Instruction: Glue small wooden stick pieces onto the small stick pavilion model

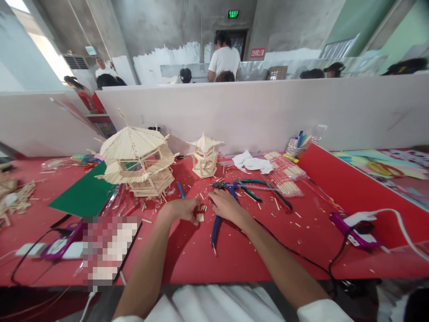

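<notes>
My left hand rests low over the red table, thumb and fingers apart, beside small cut pieces of wooden stick. Right of those pieces is my right hand, its fingers bent down by the blue glue gun; what its fingertips hold, if anything, is hidden. A blue-handled tool lies just below that hand. Behind my hands stands a small stick pavilion, and to the left a larger one with a layered roof.
Pliers, a white cloth and bagged sticks lie right of centre. Power strips with cables sit on both sides. A green sheet is at left; a white partition stands behind, with people beyond.
</notes>
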The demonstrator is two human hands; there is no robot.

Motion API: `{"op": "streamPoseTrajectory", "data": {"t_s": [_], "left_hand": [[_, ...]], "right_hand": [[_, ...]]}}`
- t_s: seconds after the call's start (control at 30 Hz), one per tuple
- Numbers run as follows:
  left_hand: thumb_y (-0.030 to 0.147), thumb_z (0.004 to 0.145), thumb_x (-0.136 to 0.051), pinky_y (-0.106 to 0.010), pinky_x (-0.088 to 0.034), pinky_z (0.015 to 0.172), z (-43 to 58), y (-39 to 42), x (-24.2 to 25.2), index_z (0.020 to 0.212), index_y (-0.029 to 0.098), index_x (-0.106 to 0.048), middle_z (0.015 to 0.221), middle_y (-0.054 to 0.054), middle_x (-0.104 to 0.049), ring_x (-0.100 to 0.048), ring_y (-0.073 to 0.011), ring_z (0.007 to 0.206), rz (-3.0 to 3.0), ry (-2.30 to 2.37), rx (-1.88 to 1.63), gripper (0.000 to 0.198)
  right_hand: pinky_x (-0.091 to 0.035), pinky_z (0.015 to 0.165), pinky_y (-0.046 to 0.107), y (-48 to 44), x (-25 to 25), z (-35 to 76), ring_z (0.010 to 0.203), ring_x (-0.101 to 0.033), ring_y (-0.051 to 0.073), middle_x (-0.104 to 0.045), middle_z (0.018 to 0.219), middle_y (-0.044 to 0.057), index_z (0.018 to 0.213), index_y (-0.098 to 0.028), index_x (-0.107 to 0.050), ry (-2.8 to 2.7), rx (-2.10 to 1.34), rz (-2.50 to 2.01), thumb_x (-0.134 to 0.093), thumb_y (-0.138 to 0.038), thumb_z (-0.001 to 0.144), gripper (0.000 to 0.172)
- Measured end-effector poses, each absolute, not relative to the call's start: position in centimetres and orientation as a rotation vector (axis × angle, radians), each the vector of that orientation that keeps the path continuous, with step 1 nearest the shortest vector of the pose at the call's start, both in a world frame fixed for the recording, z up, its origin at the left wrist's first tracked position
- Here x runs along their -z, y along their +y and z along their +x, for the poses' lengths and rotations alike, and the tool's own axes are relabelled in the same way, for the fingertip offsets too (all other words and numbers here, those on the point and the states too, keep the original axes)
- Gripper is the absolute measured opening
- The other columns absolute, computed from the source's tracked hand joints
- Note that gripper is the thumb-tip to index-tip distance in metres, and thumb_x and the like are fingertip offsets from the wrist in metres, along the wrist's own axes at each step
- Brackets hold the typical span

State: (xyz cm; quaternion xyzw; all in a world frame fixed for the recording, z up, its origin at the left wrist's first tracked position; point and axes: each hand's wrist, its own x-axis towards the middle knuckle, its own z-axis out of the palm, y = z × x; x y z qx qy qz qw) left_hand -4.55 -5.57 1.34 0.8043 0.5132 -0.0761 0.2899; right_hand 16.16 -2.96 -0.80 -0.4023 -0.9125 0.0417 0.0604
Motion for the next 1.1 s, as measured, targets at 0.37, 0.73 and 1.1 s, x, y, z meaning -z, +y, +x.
{"op": "streamPoseTrajectory", "data": {"t_s": [0.37, 0.73, 1.1], "left_hand": [[0.035, 0.069, -0.076, -0.024, -0.035, 0.054, -4.3, -6.1, -2.3, 0.087, 0.018, -0.060, 0.074, 0.000, -0.065, -0.056, -0.0158, 0.063, 2.188, 1.432, 0.258, 0.029], [0.032, 0.093, -0.052, -0.025, -0.039, 0.067, -3.8, -6.7, -4.6, 0.123, 0.021, -0.048, 0.084, -0.005, -0.067, -0.065, -0.0224, 0.078, 2.492, 1.631, -0.146, 0.033], [0.039, 0.092, -0.053, -0.025, -0.041, 0.069, -4.4, -6.5, -4.5, 0.123, 0.023, -0.050, 0.092, -0.004, -0.068, -0.064, -0.0194, 0.081, 2.404, 1.594, -0.264, 0.035]], "right_hand": [[-0.042, 0.088, 0.031, -3.0, 1.0, 15.8, 0.101, -0.058, 0.022, -0.062, 0.105, 0.012, 0.104, -0.016, -0.064, -2.575, -0.241, -1.106, -0.052, -0.013, 0.090, 0.019], [-0.047, 0.074, 0.028, -2.3, 1.0, 15.2, 0.073, -0.063, 0.015, -0.066, 0.079, -0.001, 0.109, -0.019, -0.054, -1.868, -1.234, -0.771, -0.063, -0.029, 0.081, 0.031], [-0.042, 0.059, 0.023, -1.6, 1.6, 14.9, 0.061, -0.055, 0.011, -0.062, 0.075, -0.002, 0.095, -0.019, -0.059, -1.582, -1.471, -0.808, -0.073, -0.037, 0.071, 0.033]]}}
